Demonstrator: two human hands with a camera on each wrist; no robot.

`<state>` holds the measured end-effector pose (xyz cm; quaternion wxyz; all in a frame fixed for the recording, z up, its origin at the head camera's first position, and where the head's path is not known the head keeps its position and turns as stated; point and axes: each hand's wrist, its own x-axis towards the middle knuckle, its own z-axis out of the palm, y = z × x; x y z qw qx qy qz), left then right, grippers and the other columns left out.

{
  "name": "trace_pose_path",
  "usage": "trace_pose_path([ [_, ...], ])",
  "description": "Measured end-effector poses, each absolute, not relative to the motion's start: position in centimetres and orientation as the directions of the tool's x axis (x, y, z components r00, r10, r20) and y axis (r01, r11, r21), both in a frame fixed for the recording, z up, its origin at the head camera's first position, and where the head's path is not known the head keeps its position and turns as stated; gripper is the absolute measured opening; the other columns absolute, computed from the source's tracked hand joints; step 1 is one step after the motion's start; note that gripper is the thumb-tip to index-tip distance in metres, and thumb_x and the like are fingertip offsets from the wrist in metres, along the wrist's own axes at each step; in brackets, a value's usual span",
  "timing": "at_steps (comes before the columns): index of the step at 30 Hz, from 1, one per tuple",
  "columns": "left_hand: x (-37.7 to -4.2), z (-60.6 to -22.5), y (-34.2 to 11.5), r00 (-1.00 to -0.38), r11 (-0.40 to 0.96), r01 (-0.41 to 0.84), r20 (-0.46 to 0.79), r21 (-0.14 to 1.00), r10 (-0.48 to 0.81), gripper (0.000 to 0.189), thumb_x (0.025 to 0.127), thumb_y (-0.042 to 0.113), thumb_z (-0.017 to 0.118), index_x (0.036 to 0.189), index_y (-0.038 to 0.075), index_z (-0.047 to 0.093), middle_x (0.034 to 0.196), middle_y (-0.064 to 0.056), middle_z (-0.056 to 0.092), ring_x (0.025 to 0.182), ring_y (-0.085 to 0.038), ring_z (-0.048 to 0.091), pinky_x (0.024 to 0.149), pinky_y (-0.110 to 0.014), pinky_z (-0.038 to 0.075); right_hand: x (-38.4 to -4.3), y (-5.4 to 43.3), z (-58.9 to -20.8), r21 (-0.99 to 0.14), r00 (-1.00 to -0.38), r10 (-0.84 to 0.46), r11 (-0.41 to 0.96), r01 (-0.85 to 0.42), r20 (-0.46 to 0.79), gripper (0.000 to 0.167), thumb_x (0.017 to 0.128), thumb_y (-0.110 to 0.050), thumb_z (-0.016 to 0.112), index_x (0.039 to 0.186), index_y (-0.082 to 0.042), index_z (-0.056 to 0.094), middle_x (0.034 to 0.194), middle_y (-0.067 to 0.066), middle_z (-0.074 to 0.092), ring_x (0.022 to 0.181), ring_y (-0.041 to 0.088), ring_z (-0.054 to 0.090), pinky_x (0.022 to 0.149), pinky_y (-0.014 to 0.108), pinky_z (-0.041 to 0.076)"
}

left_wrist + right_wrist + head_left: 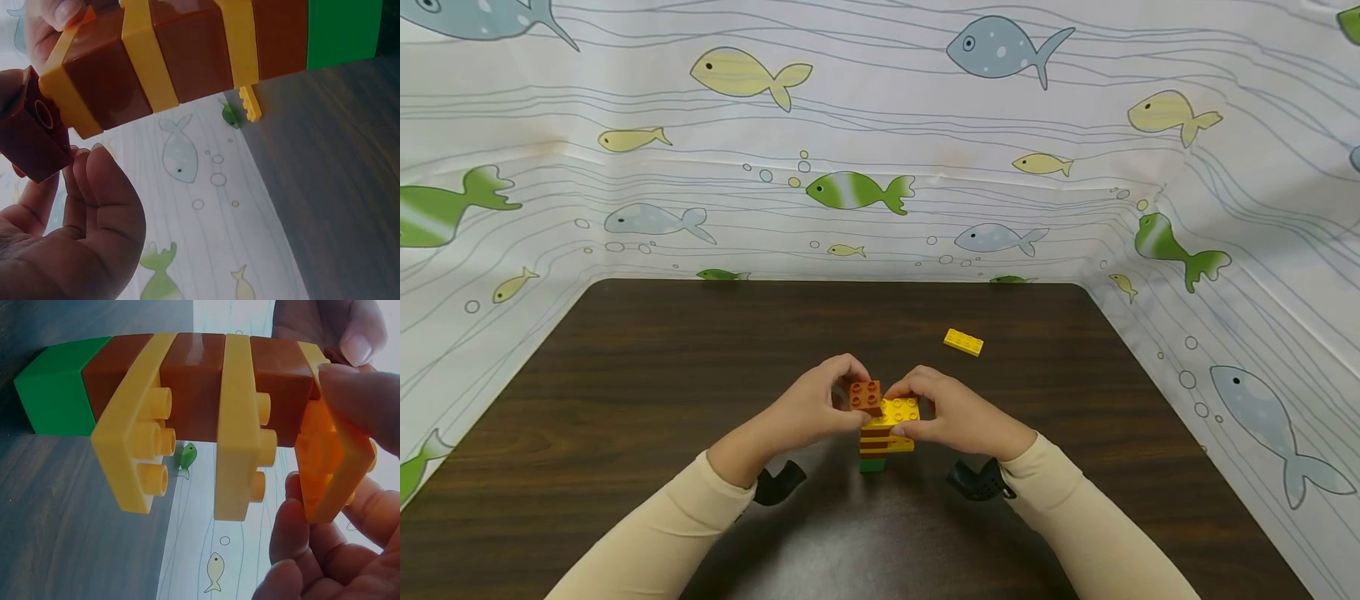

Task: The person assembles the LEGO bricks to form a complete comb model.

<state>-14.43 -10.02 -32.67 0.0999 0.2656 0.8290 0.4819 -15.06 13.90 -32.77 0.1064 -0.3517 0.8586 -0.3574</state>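
Note:
A tower of toy building bricks stands on the table, a green brick (872, 465) at its foot. Above that, brown bricks (192, 387) alternate with yellow plates (240, 425), whose studded ends stick out to one side. My left hand (808, 404) pinches a separate brown brick (865, 396) over the left end of the top yellow plate (904, 408). In the left wrist view this brick tilts against the plate; whether it is pressed on, I cannot tell. My right hand (961, 417) grips the top plate's overhanging right end between thumb and fingers.
One loose yellow plate (963, 342) lies on the dark wooden table (700, 333), behind and right of the tower. A white sheet with printed fish (857, 192) hangs around the back and sides. Black straps (778, 483) sit at the wrists.

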Motion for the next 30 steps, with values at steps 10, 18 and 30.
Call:
trace_pose_path([
  [10, -14.26, -32.76, -9.49, -0.825, 0.413, 0.374, 0.094, 0.831, 0.558, 0.031, 0.08, 0.009, 0.07, 0.106, 0.003, 0.053, 0.101, -0.009, 0.05, 0.087, -0.021, 0.05, 0.075, -0.027, 0.05, -15.06, 13.94, -32.73, -0.705, -0.729, -0.682, 0.487, -0.515, 0.061, 0.037, 0.087, -0.021, 0.072, 0.119, -0.007, 0.061, 0.108, 0.002, 0.054, 0.084, 0.014, 0.048, 0.071, 0.023, 0.047],
  [18, -14.2, -32.71, -9.33, -0.831, 0.451, 0.381, 0.085, 0.807, 0.55, 0.031, 0.08, 0.009, 0.071, 0.105, 0.003, 0.054, 0.1, -0.007, 0.051, 0.086, -0.021, 0.051, 0.074, -0.027, 0.049, -15.06, 13.99, -32.82, -0.71, -0.728, -0.683, 0.485, -0.511, 0.057, 0.037, 0.087, -0.02, 0.072, 0.119, -0.007, 0.06, 0.109, 0.002, 0.054, 0.086, 0.014, 0.048, 0.072, 0.023, 0.048],
  [30, -14.24, -32.31, -9.3, -0.822, 0.475, 0.39, 0.066, 0.788, 0.566, 0.028, 0.081, 0.01, 0.073, 0.102, 0.004, 0.055, 0.095, -0.005, 0.052, 0.084, -0.027, 0.052, 0.072, -0.027, 0.049, -14.96, 13.96, -32.81, -0.719, -0.737, -0.674, 0.49, -0.494, 0.047, 0.036, 0.087, -0.02, 0.072, 0.117, -0.007, 0.058, 0.107, 0.002, 0.053, 0.088, 0.016, 0.049, 0.074, 0.023, 0.049],
])
